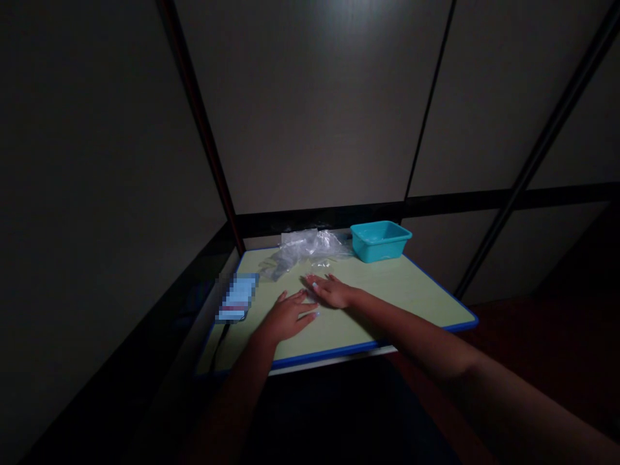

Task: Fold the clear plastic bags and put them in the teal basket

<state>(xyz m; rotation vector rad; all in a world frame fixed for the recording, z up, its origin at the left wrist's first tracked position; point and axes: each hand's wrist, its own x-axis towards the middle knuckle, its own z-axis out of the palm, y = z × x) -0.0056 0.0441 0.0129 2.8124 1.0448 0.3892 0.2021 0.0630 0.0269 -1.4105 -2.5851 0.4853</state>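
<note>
Some clear, crumpled plastic [303, 247] glints on the pale yellow-green table [400, 284].

The location appeared to be a dim room in a home, indicated by tall panels [320, 129] (possibly wardrobe doors), a small blue-edged table [411, 290] and a reddish floor [527, 336].

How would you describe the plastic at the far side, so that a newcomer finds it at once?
Find the pale table with the blue edge, then go to its far side. There, just left of the turquoise basin, lies the crumpled clear plastic. It is see-through, loose and shiny, unlike the solid, open-topped basin.
</note>
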